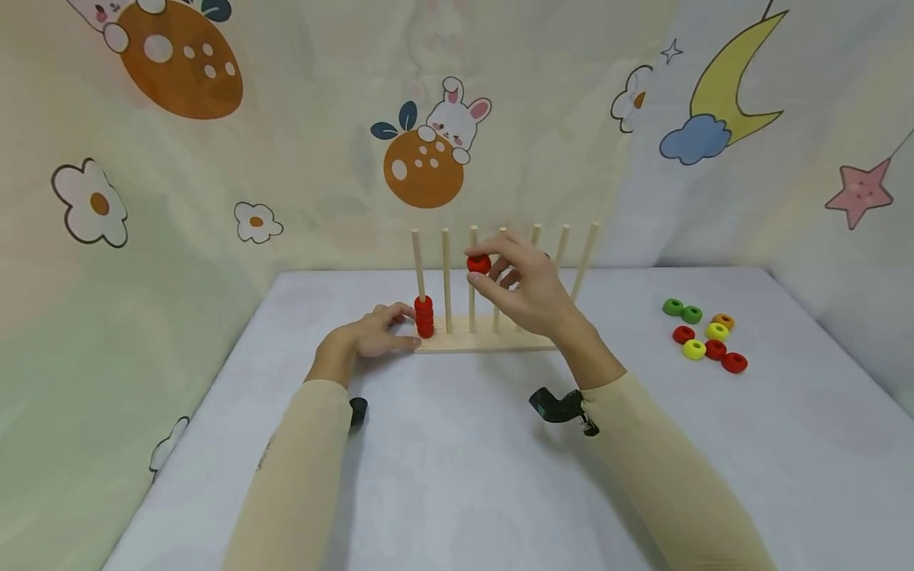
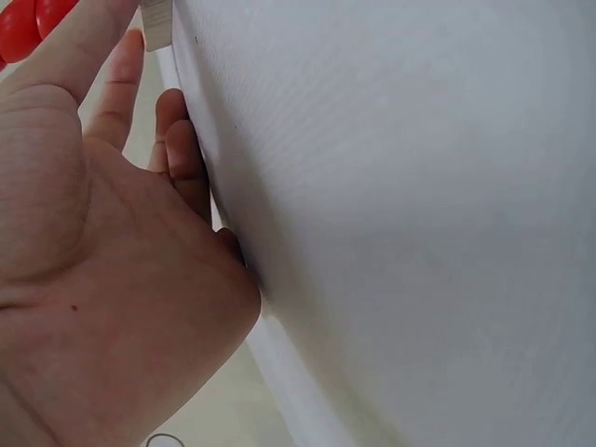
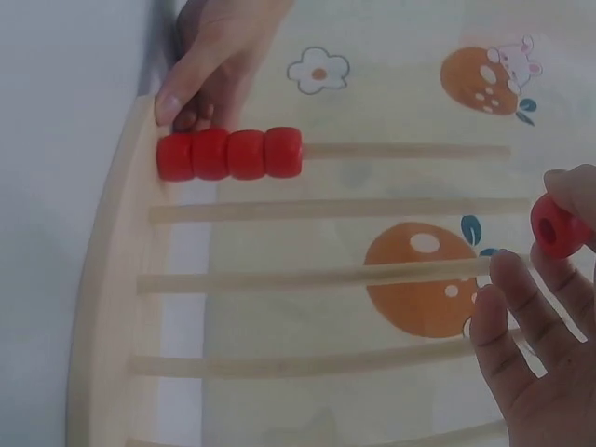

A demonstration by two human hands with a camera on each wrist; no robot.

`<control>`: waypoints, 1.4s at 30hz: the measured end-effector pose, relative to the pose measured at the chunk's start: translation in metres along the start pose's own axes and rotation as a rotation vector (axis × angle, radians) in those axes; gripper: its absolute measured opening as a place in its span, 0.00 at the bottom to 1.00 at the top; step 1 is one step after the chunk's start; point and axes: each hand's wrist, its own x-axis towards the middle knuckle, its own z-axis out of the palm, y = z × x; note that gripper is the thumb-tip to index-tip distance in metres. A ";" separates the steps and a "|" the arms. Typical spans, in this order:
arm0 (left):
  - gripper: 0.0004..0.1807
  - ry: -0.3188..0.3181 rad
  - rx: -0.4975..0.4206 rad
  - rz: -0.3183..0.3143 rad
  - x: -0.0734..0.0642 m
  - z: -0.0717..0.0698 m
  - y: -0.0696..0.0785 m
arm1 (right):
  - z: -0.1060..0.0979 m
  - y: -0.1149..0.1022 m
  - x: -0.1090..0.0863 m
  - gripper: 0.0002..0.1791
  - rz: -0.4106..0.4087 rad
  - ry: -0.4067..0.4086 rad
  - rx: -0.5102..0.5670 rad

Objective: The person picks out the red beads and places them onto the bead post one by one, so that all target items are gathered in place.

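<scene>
A wooden rack with upright pegs (image 1: pixel 485 342) stands on the table, and several red beads (image 1: pixel 424 317) are stacked on its leftmost peg. My left hand (image 1: pixel 371 331) holds the left end of the base, thumb at the front corner and fingers behind, beside the stack. In the left wrist view only the base's corner (image 2: pixel 157 26) shows past the fingers. High among the pegs, my right hand (image 1: pixel 524 284) pinches a single red bead (image 1: pixel 478 263) between thumb and index finger. Its hole shows in the right wrist view, where the bead (image 3: pixel 556 226) is close to the second peg's tip.
Loose beads lie on the table to the right: two green (image 1: pixel 673 307), two yellow (image 1: pixel 693 350), one orange (image 1: pixel 723 320) and three red (image 1: pixel 734 362). A patterned cloth (image 1: pixel 321 159) hangs behind the white table (image 1: pixel 443 476). Both wrists carry small black cameras (image 1: pixel 557 405).
</scene>
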 end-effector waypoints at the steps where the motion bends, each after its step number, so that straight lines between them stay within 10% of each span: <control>1: 0.30 0.001 -0.003 -0.004 0.000 -0.001 0.000 | 0.001 -0.002 0.003 0.16 -0.003 -0.004 0.007; 26: 0.31 -0.020 -0.023 -0.028 -0.007 -0.003 -0.006 | 0.043 -0.021 0.037 0.18 -0.061 0.045 0.007; 42: 0.32 -0.018 -0.020 -0.018 -0.003 -0.003 -0.001 | 0.050 -0.032 0.063 0.18 0.083 0.059 0.066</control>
